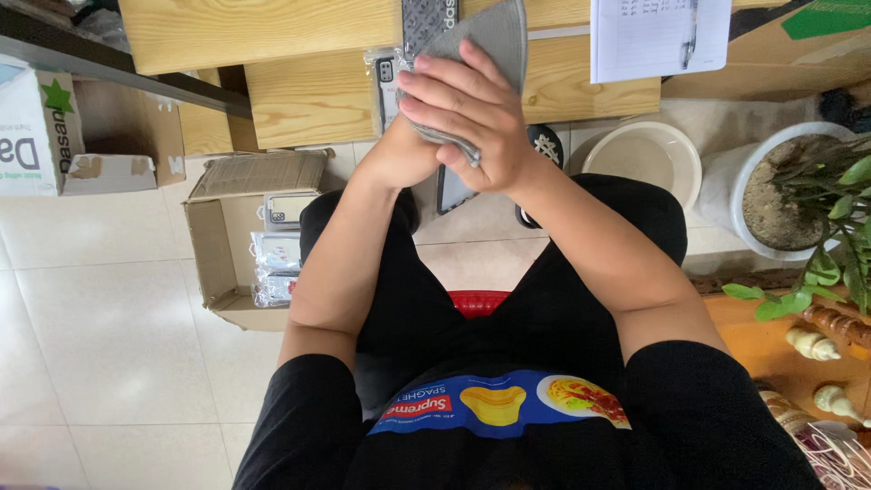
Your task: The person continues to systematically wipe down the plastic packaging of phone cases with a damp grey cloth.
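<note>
A: Quick one, what are the hands on?

B: Both on a grey cloth (494,36), held up in front of the chest, over the edge of the wooden bench (308,100). The right hand (472,113) lies on top, fingers folded across the cloth and pressing it down. The left hand (392,156) is underneath, mostly covered; I can't tell how far it's closed.

A: Anything inside the cloth?

B: Can't see it (the cloth hides whatever is between the palms). A packaged phone case (385,82) lies on the bench just behind the hands.

A: Step?

B: I'd judge a rubbing or wiping step, cloth sandwiched between the palms, mid-step rather than at its end.

A: Next move needs?

B: Probably a firm grip from below while the top hand slides or lifts, so nothing slips out over the lap.

A: Surroundings?

B: An open cardboard box (213,263) of packaged cases on the floor to the person's left, a pale basin (676,150) and a potted plant (817,195) to the right.
</note>
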